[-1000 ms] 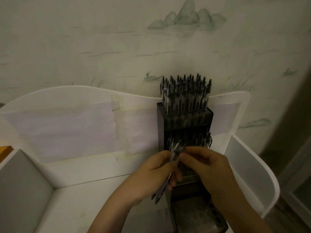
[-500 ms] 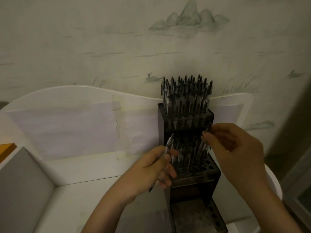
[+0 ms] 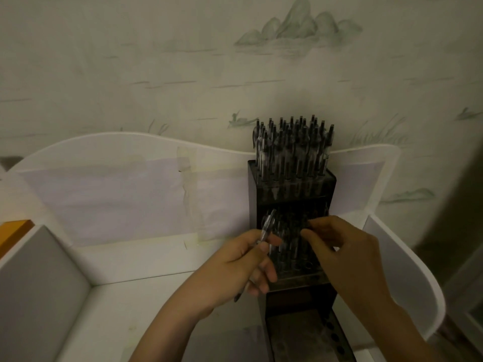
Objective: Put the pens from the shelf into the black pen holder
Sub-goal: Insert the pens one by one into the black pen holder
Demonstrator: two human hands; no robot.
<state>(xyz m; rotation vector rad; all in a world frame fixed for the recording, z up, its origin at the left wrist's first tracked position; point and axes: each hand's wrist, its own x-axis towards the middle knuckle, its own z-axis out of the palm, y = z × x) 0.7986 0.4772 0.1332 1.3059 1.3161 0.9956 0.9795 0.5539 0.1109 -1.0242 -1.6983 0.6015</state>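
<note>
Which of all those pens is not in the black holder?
The pen held in the left hand, tilted beside the black holder; all the others stand in its slots.

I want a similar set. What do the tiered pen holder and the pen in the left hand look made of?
Pen holder: probably dark, glossy plastic or acrylic, with faint reflections on its tier fronts. Pen, held by the left hand: likely clear plastic; its barrel looks see-through.
</note>
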